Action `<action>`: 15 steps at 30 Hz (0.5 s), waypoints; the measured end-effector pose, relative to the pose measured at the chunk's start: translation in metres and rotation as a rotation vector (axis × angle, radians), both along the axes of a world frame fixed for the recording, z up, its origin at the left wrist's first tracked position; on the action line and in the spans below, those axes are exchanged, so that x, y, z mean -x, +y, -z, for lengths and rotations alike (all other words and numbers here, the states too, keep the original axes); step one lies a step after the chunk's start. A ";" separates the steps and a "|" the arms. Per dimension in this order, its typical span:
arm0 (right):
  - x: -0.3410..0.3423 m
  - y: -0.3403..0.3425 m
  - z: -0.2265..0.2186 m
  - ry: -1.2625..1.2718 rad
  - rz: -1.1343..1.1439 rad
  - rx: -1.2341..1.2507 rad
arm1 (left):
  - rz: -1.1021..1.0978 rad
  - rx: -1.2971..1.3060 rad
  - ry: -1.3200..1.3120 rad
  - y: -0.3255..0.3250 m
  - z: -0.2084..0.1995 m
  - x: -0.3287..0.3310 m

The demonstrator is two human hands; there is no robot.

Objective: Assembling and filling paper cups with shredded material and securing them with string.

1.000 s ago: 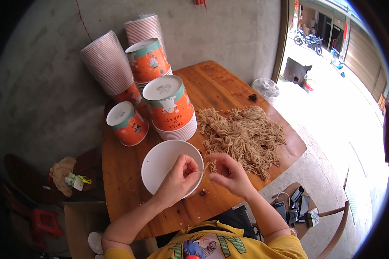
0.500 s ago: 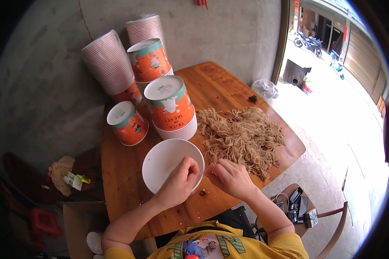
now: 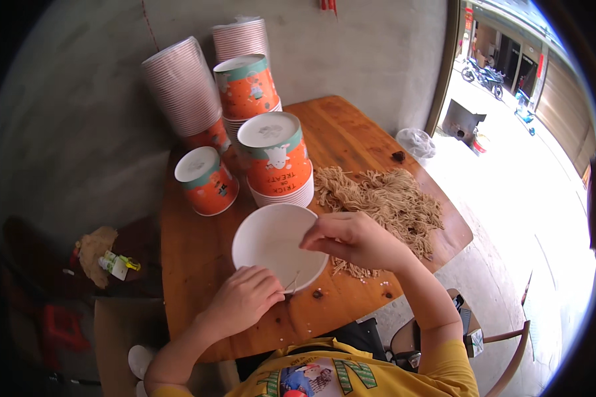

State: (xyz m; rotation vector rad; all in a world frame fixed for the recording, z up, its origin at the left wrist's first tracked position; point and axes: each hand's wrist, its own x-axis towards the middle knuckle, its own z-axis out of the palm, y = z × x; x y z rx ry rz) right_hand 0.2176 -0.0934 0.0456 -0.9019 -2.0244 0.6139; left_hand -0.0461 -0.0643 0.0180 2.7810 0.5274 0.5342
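A white paper tub (image 3: 250, 246) stands with its mouth toward me near the table's front. My left hand (image 3: 248, 298) is closed at the tub's near rim. From its fingertips a short tan cord end (image 3: 296, 280) sticks out over the rim. My right hand (image 3: 354, 239) hovers above the tub's right side, thumb and fingers pressed together; whether anything is between them is hidden. To the right of the tub, partly behind my right hand, lies a loose heap of tan cords (image 3: 404, 205).
Orange and teal tubs (image 3: 279, 155) stand upside down in stacks behind the white tub. A single tub (image 3: 206, 185) sits left of them, with taller white stacks (image 3: 182, 86) near the wall. Dark knots mark the wooden table (image 3: 198, 284). An open cardboard box (image 3: 119, 331) is at lower left.
My hands, which were close together at the tub's right rim, have parted. The left went down and left with the cord; the right rose over the tub. The whole view has shifted slightly.
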 end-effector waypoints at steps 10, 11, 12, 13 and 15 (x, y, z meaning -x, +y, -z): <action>0.066 0.059 0.042 -0.618 0.192 -0.217 | -0.323 0.329 -0.332 -0.012 0.024 0.019; 0.068 0.060 0.046 -0.619 0.191 -0.216 | -0.324 0.330 -0.332 -0.012 0.023 0.018; 0.069 0.060 0.049 -0.637 0.199 -0.207 | -0.357 0.302 -0.291 -0.011 0.021 0.016; 0.070 0.061 0.051 -0.654 0.209 -0.197 | -0.389 0.274 -0.249 -0.010 0.019 0.014; 0.072 0.061 0.052 -0.647 0.212 -0.180 | -0.400 0.210 -0.212 -0.008 0.015 0.009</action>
